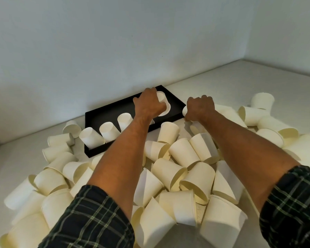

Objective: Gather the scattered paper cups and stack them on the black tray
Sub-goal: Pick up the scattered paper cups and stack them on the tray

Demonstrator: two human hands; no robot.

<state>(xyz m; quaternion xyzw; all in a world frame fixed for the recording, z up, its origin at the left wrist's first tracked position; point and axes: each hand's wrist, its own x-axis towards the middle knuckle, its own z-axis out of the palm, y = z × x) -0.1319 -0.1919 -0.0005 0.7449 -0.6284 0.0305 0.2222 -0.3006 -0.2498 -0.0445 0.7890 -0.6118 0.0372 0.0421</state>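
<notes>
Left hand (149,104) gripped a cup (162,102) over the black tray (97,113); right hand (200,108) curled round another cup (185,110) off the tray's right end. Paper cups (183,169) littered the bench (222,83): likely light and crushable, so grip the sidewall gently.

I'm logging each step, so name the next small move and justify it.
Probably set down the cup that the left hand holds over the black tray, next to the three upside-down cups already there. The right hand already has a grip on another cup beside the tray.
</notes>
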